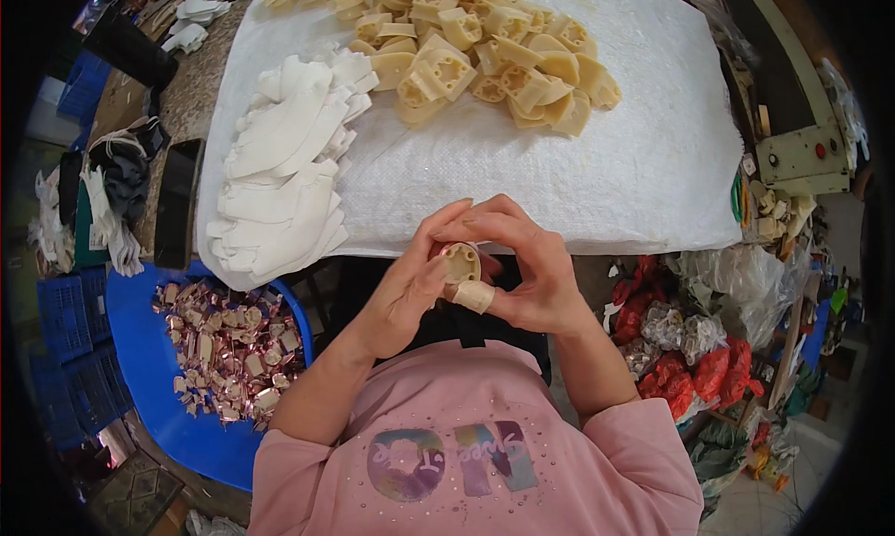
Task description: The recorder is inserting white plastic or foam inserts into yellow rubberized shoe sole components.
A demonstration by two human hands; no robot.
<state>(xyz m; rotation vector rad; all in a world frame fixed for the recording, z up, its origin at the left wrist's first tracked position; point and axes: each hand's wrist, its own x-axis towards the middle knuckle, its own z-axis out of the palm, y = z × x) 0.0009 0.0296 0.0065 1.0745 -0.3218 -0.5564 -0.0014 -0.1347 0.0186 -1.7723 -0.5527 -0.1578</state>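
Close in front of my body, just off the near edge of the table, both hands hold one small beige moulded piece (461,264) with a rounded end and several holes facing up. My left hand (401,298) grips its left side. My right hand (541,273) closes on it from the right, fingertips meeting the left ones above it. A beige strip (474,296), which looks like tape or a bandage, is around my right thumb. Part of the piece is hidden by the fingers. Beyond lies a heap of similar cream-coloured moulded pieces (438,70).
A white woven sheet (653,135) covers the table. Flat white shaped pieces (284,149) lie stacked at its left, near a dark phone (177,205). At lower left, a blue basin (140,350) holds shiny pinkish parts (233,350). Red and clear plastic bags (699,373) clutter the right.
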